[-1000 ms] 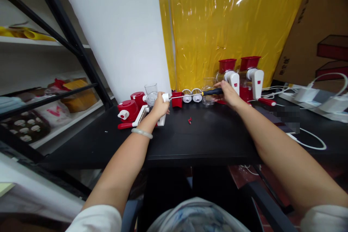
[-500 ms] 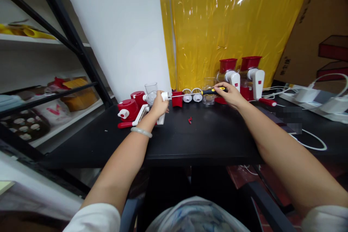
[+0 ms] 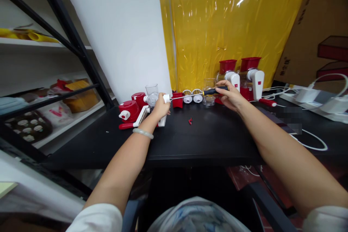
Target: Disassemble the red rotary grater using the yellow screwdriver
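My left hand (image 3: 161,106) is closed around a white plastic part (image 3: 166,98), its end turned to the right and its lower portion showing below the fingers. My right hand (image 3: 231,95) pinches the black-and-yellow handle of a long screwdriver (image 3: 210,91) between thumb and fingers. The metal shaft lies nearly level, and its tip meets the end of the white part; whether it sits in a screw is too small to see. Beneath the shaft, a small red piece (image 3: 190,120) lies on the black table (image 3: 201,141).
At the left stand red housings (image 3: 129,111), a white crank with a red grip (image 3: 126,126) and a clear hopper (image 3: 152,92). Behind are a red part (image 3: 177,100), white-rimmed drums (image 3: 197,96) and a clear container (image 3: 209,98). Two red-and-white rotary graters (image 3: 255,79) and white cables (image 3: 312,141) are at right.
The screwdriver handle has turned, so its yellow marking shows less. My right fingers have shifted and lifted on the handle. My left hand still grips the white part.
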A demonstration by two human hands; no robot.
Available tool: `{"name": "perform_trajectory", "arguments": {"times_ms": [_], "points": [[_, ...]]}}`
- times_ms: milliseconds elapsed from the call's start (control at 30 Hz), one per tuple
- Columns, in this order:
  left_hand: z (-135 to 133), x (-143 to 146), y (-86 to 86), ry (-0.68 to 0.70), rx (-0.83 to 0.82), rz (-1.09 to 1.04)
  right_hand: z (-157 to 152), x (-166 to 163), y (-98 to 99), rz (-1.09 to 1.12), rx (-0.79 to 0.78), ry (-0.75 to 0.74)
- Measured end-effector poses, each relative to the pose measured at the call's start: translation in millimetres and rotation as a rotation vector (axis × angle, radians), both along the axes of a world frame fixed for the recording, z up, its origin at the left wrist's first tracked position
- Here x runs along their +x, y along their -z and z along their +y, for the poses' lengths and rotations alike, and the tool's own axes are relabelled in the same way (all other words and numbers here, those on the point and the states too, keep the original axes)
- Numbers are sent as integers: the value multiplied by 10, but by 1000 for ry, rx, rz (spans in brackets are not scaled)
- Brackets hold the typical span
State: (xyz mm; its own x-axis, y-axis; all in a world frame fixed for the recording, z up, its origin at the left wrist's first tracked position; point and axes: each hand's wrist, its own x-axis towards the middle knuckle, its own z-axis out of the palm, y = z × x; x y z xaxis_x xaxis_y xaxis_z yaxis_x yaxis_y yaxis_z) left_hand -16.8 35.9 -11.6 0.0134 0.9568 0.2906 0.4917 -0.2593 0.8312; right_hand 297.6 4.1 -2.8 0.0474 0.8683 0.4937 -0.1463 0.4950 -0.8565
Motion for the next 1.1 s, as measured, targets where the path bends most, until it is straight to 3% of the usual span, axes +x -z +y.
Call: {"name": "perform_trajectory", "arguments": {"times_ms": [167, 300, 433, 600, 867, 1100], "points": [[-4, 3, -8, -4, -3, -4, 86, 45, 61, -270, -108, 225], [-2, 5, -20, -2, 1, -25, 114, 80, 112, -383, -29, 293], [18, -4, -16, -14, 10, -46, 124, 66, 130, -277, 11, 239], [68, -22, 12, -5, 37, -69, 126, 73, 116, -87, 12, 42], [74, -16, 53, 51, 57, -111, 37, 146, 28, 32, -9, -141], [133, -18, 105, 95, 174, -201, -63, 40, -46, 17, 75, -107]]}}
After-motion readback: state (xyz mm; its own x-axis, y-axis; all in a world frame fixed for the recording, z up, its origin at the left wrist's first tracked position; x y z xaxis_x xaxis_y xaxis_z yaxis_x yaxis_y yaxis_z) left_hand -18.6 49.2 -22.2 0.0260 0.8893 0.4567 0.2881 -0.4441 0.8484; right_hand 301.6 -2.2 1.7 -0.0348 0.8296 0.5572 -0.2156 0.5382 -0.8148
